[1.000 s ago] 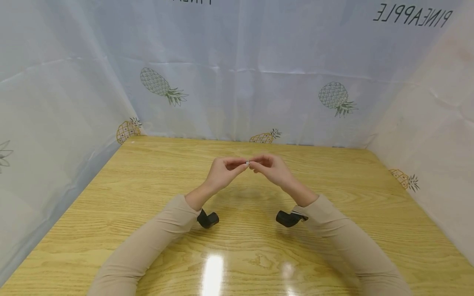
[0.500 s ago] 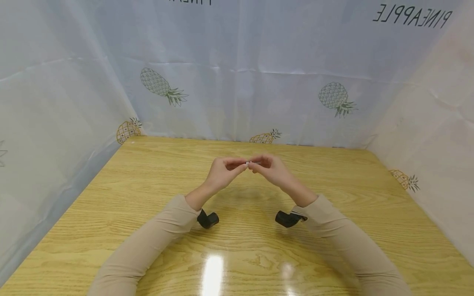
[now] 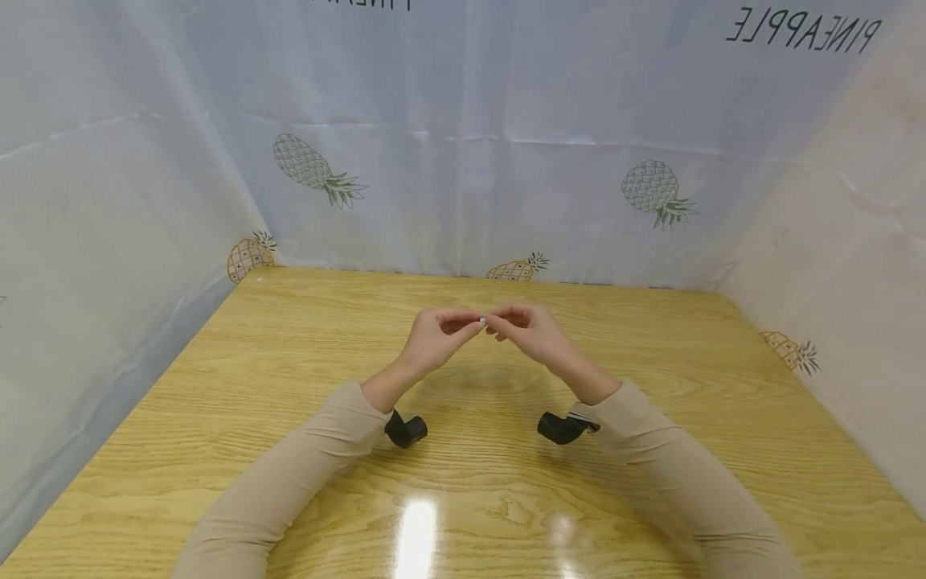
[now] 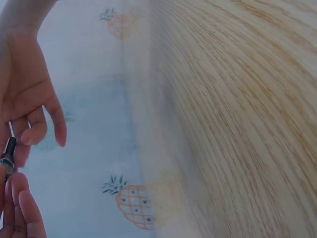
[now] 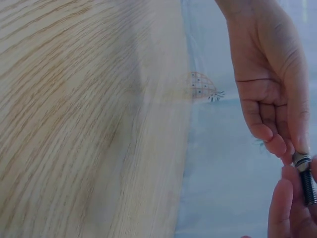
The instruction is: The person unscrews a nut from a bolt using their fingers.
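Note:
Both hands meet fingertip to fingertip above the table. A small metal bolt [image 5: 309, 189] lies between them, its dark threaded shaft pointing toward the right hand. Around it sits a silver ring-like part, apparently a nut [image 5: 302, 165]. The left hand [image 3: 432, 336] pinches the head end of the bolt between thumb and fingers. The right hand [image 3: 534, 331] pinches with thumb and fingertips at the nut, the shaft running in among its fingers. In the left wrist view the bolt [image 4: 11, 146] is partly cut off by the frame's edge. Fingers hide much of both parts.
A wood-grain table [image 3: 463, 515] lies below the hands. Pale curtains with pineapple prints [image 3: 463, 201] hang at the back and both sides. Black wrist mounts, left mount [image 3: 407, 430] and right mount [image 3: 560, 428], stick inward beneath the beige sleeves.
Both hands stay in the same place. The right fingers shift slightly at the bolt; the thin shaft visible over the right hand half a second ago is now hidden.

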